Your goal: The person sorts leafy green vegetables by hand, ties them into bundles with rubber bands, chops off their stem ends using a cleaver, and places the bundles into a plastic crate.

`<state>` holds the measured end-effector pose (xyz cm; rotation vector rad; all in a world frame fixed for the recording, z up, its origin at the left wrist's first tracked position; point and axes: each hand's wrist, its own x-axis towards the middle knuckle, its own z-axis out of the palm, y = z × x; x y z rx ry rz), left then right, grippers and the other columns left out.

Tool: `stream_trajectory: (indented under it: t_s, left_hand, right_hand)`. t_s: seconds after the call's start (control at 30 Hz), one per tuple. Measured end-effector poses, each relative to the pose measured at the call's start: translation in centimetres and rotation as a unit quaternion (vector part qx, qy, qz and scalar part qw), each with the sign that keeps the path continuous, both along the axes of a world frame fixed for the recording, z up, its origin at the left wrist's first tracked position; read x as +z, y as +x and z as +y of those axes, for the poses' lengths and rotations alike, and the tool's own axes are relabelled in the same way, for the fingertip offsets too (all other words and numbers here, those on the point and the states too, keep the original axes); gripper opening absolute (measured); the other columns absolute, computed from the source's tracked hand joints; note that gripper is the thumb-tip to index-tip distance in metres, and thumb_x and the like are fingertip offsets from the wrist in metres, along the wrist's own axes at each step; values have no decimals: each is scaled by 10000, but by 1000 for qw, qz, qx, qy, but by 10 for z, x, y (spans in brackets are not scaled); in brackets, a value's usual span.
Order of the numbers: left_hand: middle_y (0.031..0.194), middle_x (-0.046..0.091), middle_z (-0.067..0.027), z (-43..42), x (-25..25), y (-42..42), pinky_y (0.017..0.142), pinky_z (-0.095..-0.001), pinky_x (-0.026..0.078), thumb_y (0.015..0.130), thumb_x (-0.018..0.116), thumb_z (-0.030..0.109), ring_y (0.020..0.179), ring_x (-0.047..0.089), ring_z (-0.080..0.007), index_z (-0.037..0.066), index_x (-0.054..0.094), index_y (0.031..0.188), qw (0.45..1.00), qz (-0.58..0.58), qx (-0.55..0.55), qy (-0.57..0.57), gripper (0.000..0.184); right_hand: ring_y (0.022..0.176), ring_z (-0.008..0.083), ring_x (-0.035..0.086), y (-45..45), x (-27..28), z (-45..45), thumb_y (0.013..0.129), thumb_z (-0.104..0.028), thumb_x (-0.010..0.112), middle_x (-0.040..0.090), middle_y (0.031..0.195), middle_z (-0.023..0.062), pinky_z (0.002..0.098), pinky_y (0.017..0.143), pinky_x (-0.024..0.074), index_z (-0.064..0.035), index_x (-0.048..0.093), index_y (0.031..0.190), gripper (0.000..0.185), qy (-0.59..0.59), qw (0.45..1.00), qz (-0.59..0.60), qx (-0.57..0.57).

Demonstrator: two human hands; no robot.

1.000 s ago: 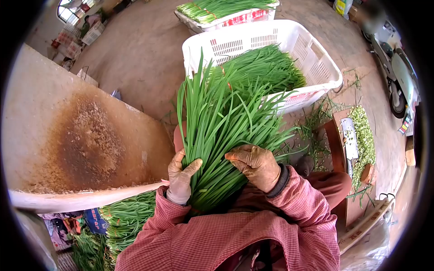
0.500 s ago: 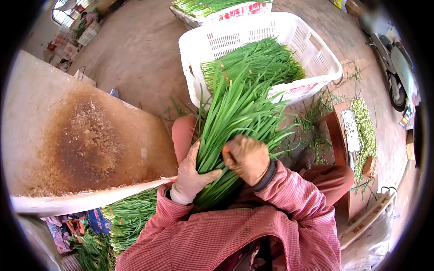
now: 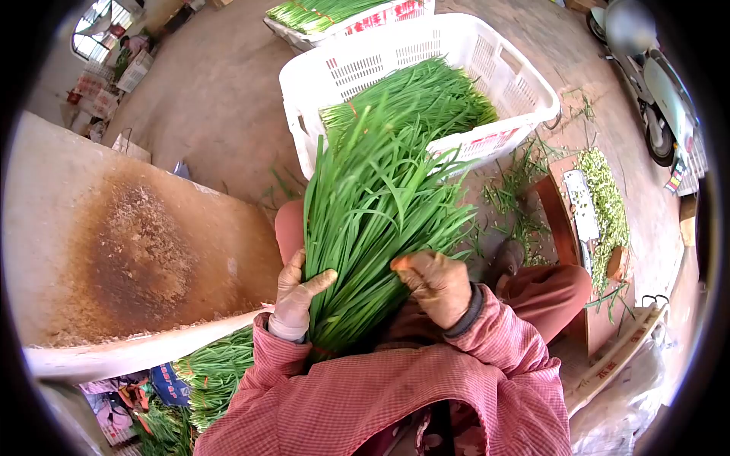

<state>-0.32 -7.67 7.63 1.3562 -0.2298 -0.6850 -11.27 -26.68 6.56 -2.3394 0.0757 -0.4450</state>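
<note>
My right hand (image 3: 439, 285) has a gap between basket (image 3: 414, 38) and knee (image 3: 559, 292); knife (image 3: 581, 204) lies beyond. Left hand (image 3: 296, 298) boxed in by stained board (image 3: 228, 243) and greens (image 3: 372, 228).

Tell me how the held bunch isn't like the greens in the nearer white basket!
The held bunch fans out loosely; the basket greens are packed more tidily. The left hand holds the held bunch, while the basket greens lie in the white basket. Both have long, thin green leaves.
</note>
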Motion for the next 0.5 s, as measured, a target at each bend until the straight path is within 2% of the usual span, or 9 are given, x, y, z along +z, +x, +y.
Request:
stream_trajectory:
  t_s: [0.03,0.07,0.1,0.17,0.23,0.3,0.33,0.43,0.5]
  left_hand:
    - [1029,589,-58,2,-1,1,853,-254,423,757,577,-32,929,548,-133,23,512,1133,1000,-2,1,0,385]
    - [1015,599,-56,5,-4,2,845,-257,430,757,584,-22,916,558,-138,34,535,1106,999,43,30,-13,357]
    - [1001,609,-54,7,-7,2,838,-261,437,756,592,-12,904,567,-143,45,558,1079,994,88,58,-27,329]
    - [976,620,-47,7,-8,3,820,-261,447,755,594,-16,887,576,-147,59,588,1030,994,83,71,-25,285]
    - [982,618,-46,6,-8,2,817,-259,450,759,585,-26,888,574,-141,63,583,1038,996,68,55,-21,293]
    - [985,617,-44,5,-9,0,816,-257,450,762,576,-39,887,573,-139,64,581,1039,996,70,58,-21,295]
    - [984,616,-41,4,-9,-1,816,-258,449,762,575,-42,887,571,-137,64,581,1039,997,54,53,-25,296]
    - [992,610,-39,5,-10,-1,823,-257,442,764,572,-50,894,561,-126,57,568,1055,999,27,37,-25,310]
    - [1000,602,-39,2,-7,-3,821,-244,434,768,568,-47,897,549,-110,40,549,1073,998,-55,7,-1,317]
  right_hand:
    - [586,97,529,-1,0,-3,868,-171,519,569,673,34,217,509,440,-51,619,890,158,296,952,-60,-42]
    - [605,73,515,-8,7,-13,879,-146,526,588,725,22,202,552,439,-21,619,849,159,492,869,11,-54]
    - [640,88,550,-20,5,-40,855,-156,570,616,755,28,217,576,463,-9,623,907,165,548,826,108,75]
    - [689,101,584,-24,27,-76,815,-159,622,642,788,59,224,626,483,-8,627,965,213,506,751,268,330]
    - [736,115,602,-20,42,-67,788,-178,649,655,840,85,236,667,492,-13,627,996,267,402,898,123,130]
    - [763,145,603,9,40,-63,758,-109,668,649,867,97,250,697,476,-25,642,958,218,324,943,-72,-21]
    - [838,201,597,24,49,-65,697,-89,701,636,915,99,299,739,471,-44,651,924,237,124,985,-108,-49]
    - [1145,246,423,72,42,-39,664,-163,702,573,1120,72,388,933,350,-82,658,875,230,-131,981,-101,-105]
    - [1202,248,367,97,16,-32,655,-193,700,570,1135,60,404,947,343,-84,646,787,179,-176,979,-62,-78]
